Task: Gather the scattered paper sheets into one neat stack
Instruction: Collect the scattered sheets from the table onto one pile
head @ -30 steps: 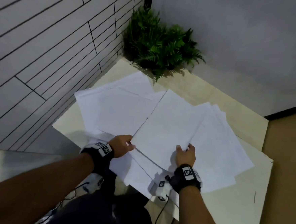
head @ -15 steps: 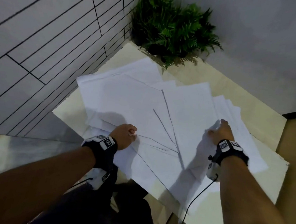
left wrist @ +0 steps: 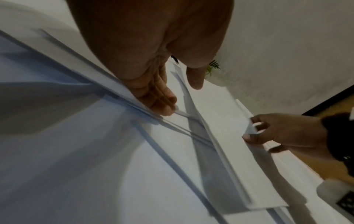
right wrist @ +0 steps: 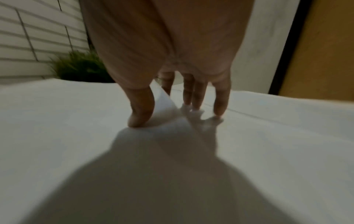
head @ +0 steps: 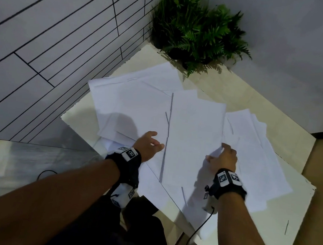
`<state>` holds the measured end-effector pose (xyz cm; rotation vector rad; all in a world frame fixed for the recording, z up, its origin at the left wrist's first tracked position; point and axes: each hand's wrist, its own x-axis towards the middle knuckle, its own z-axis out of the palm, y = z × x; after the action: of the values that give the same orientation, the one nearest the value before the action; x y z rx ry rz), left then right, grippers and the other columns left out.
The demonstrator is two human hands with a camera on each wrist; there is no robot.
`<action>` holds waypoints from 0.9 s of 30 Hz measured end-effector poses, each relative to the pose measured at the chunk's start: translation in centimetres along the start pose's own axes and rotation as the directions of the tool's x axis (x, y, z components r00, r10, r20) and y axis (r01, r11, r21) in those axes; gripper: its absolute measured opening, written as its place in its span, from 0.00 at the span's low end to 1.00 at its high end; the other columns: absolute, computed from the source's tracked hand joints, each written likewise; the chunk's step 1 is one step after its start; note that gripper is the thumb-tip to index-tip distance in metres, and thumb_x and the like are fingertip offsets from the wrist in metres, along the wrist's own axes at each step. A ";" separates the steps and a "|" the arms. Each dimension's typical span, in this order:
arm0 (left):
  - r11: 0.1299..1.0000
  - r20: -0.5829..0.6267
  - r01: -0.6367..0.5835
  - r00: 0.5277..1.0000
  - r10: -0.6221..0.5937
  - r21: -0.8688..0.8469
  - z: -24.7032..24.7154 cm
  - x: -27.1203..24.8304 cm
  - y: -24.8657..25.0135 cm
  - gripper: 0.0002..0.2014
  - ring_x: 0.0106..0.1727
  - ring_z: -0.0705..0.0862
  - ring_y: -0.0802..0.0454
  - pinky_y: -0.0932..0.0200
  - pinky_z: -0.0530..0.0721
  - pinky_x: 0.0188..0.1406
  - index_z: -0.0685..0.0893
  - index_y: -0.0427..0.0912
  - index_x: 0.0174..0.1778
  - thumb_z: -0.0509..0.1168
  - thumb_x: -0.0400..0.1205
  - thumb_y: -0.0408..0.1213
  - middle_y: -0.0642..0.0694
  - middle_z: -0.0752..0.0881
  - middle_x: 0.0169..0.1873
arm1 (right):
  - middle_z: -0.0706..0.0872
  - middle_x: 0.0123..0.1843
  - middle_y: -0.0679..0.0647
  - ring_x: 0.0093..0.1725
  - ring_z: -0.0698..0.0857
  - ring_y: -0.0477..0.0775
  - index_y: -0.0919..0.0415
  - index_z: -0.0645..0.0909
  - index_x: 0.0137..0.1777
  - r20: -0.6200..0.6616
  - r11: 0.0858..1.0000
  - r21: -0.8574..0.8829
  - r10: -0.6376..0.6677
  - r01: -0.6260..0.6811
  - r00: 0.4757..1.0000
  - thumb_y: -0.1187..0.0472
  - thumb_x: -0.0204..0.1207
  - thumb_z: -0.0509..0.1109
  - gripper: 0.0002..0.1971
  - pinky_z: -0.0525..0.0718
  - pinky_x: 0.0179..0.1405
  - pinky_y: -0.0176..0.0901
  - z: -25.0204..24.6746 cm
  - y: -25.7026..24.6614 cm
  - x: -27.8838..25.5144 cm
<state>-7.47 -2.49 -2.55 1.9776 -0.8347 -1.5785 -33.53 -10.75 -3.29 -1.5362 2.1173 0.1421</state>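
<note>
Across the pale square table (head: 235,89), from its wall-side edge to its near edge, loose white paper sheets (head: 135,109) are spread in overlapping, crooked layers, several overhanging the near edge. At the far corner a green fern-like plant (head: 193,31) is set against the tiled wall (head: 48,38). Near the middle of the spread, a sheet's raised edge is pinched between thumb and fingers of the right hand (head: 223,158). The left hand (head: 148,144) is laid on the papers with fingers relaxed and apart, nothing being gripped.
</note>
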 end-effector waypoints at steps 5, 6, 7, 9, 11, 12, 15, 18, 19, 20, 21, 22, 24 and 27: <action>1.000 0.047 0.007 0.999 -0.007 -0.002 -0.2 0.1 0.1 0.25 0.56 0.85 0.43 0.44 0.83 0.63 0.76 0.41 0.65 0.70 0.74 0.45 0.43 0.83 0.63 | 0.78 0.62 0.64 0.66 0.77 0.67 0.62 0.72 0.67 0.027 0.997 0.067 0.030 -0.032 0.999 0.59 0.76 0.71 0.21 0.78 0.60 0.56 -1.0 -0.2 0.9; 1.000 0.061 0.016 0.998 -0.016 0.009 -0.3 0.0 0.3 0.27 0.57 0.85 0.43 0.45 0.82 0.63 0.74 0.40 0.68 0.70 0.75 0.45 0.42 0.83 0.64 | 0.75 0.65 0.64 0.69 0.74 0.68 0.60 0.72 0.68 -0.003 0.999 0.021 0.033 -0.033 0.999 0.54 0.74 0.73 0.25 0.77 0.61 0.59 -1.2 -0.3 1.1; 1.000 0.076 0.013 0.997 -0.015 0.028 -0.4 -0.1 0.4 0.29 0.59 0.84 0.42 0.47 0.81 0.65 0.72 0.40 0.71 0.69 0.76 0.45 0.41 0.82 0.64 | 0.72 0.69 0.64 0.70 0.71 0.68 0.59 0.70 0.71 -0.025 0.998 0.006 0.057 -0.057 0.998 0.50 0.72 0.75 0.30 0.77 0.62 0.61 -1.4 -0.3 1.1; 0.996 0.102 -0.009 0.995 0.000 0.088 -0.5 -0.2 0.7 0.29 0.63 0.83 0.43 0.52 0.80 0.65 0.69 0.39 0.73 0.68 0.77 0.44 0.40 0.81 0.66 | 0.69 0.70 0.65 0.70 0.72 0.70 0.61 0.67 0.72 0.002 0.993 0.031 0.110 -0.110 0.994 0.48 0.70 0.76 0.35 0.80 0.61 0.65 -1.6 -0.5 1.2; 0.993 0.121 -0.031 0.992 0.018 0.111 -0.4 -0.4 1.0 0.27 0.61 0.83 0.45 0.57 0.79 0.58 0.69 0.39 0.73 0.67 0.79 0.42 0.40 0.81 0.65 | 0.71 0.70 0.65 0.67 0.75 0.70 0.62 0.68 0.72 -0.010 0.995 0.019 0.098 -0.098 0.995 0.47 0.70 0.76 0.35 0.80 0.62 0.64 -1.7 -0.9 1.4; 0.995 0.143 -0.033 0.989 0.019 0.094 -0.4 -0.6 1.2 0.27 0.59 0.83 0.46 0.58 0.79 0.55 0.69 0.39 0.73 0.66 0.79 0.41 0.40 0.81 0.65 | 0.72 0.70 0.64 0.68 0.75 0.69 0.61 0.68 0.73 -0.028 0.997 -0.015 0.077 -0.077 0.997 0.45 0.71 0.74 0.35 0.79 0.64 0.63 -1.6 -1.2 1.3; 0.998 0.192 -0.038 0.981 0.027 0.054 -0.1 -0.9 1.3 0.27 0.60 0.82 0.47 0.57 0.80 0.57 0.68 0.42 0.74 0.66 0.79 0.42 0.43 0.80 0.64 | 0.76 0.69 0.62 0.69 0.74 0.65 0.59 0.71 0.73 -0.030 0.984 -0.176 0.009 -0.014 1.000 0.32 0.71 0.64 0.38 0.74 0.65 0.59 -0.8 -2.9 0.4; 0.985 0.217 -0.113 0.973 0.083 0.130 0.1 -0.7 0.9 0.21 0.63 0.81 0.50 0.57 0.77 0.63 0.73 0.47 0.70 0.63 0.80 0.43 0.50 0.82 0.64 | 0.81 0.66 0.62 0.64 0.80 0.66 0.59 0.73 0.71 0.075 0.994 0.090 0.050 -0.057 0.996 0.40 0.72 0.70 0.33 0.81 0.61 0.56 -0.1 -4.3 0.2; 0.982 0.233 -0.122 0.969 0.086 0.145 0.0 -0.8 0.9 0.20 0.63 0.80 0.51 0.58 0.77 0.63 0.73 0.49 0.70 0.62 0.80 0.44 0.52 0.82 0.64 | 0.83 0.65 0.63 0.62 0.82 0.65 0.61 0.73 0.71 0.095 0.980 0.184 0.058 -0.075 0.994 0.46 0.73 0.72 0.30 0.82 0.59 0.53 -0.3 -4.6 0.3; 0.980 0.242 -0.120 0.967 0.080 0.156 0.0 -0.8 0.7 0.20 0.61 0.81 0.51 0.57 0.78 0.62 0.73 0.49 0.69 0.62 0.80 0.45 0.53 0.82 0.63 | 0.84 0.64 0.63 0.59 0.83 0.64 0.62 0.74 0.70 0.103 0.974 0.221 0.032 -0.054 0.994 0.51 0.75 0.72 0.26 0.82 0.56 0.50 -0.5 -5.0 0.3; 0.980 0.238 -0.104 0.969 0.061 0.171 -0.2 -0.8 0.5 0.18 0.59 0.82 0.49 0.55 0.80 0.60 0.75 0.47 0.66 0.62 0.80 0.46 0.51 0.83 0.61 | 0.85 0.62 0.63 0.55 0.83 0.62 0.63 0.75 0.68 0.109 0.976 0.220 -0.028 0.003 0.994 0.56 0.77 0.70 0.21 0.80 0.52 0.46 -0.9 -5.4 0.4; 0.981 0.218 -0.085 0.975 0.046 0.176 -0.3 -0.6 0.3 0.17 0.58 0.83 0.46 0.52 0.82 0.59 0.77 0.44 0.63 0.63 0.80 0.46 0.46 0.84 0.59 | 0.85 0.58 0.62 0.50 0.82 0.60 0.63 0.77 0.65 0.114 0.973 0.218 -0.101 0.075 0.988 0.60 0.79 0.68 0.16 0.77 0.49 0.43 -1.4 -6.0 0.4; 0.983 0.126 -0.035 0.992 0.012 0.178 -1.0 -0.5 -0.1 0.16 0.56 0.84 0.43 0.52 0.82 0.57 0.78 0.39 0.57 0.65 0.79 0.45 0.42 0.85 0.55 | 0.84 0.52 0.59 0.47 0.79 0.56 0.63 0.79 0.61 0.134 0.957 0.189 -0.249 0.222 0.959 0.67 0.81 0.63 0.11 0.73 0.47 0.40 -2.1 -7.4 0.7; 0.994 -0.081 0.049 0.996 -0.041 0.098 -2.3 -0.4 -0.8 0.14 0.54 0.84 0.43 0.54 0.81 0.55 0.75 0.39 0.52 0.67 0.77 0.43 0.41 0.86 0.51 | 0.83 0.49 0.62 0.49 0.81 0.62 0.65 0.80 0.52 0.152 0.893 0.030 -0.447 0.448 0.881 0.68 0.80 0.61 0.07 0.72 0.45 0.42 -2.4 -10.4 2.3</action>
<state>-5.13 -1.66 -2.28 2.1282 -0.8594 -1.4995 -25.40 -17.25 -0.06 -1.9084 1.5930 0.0990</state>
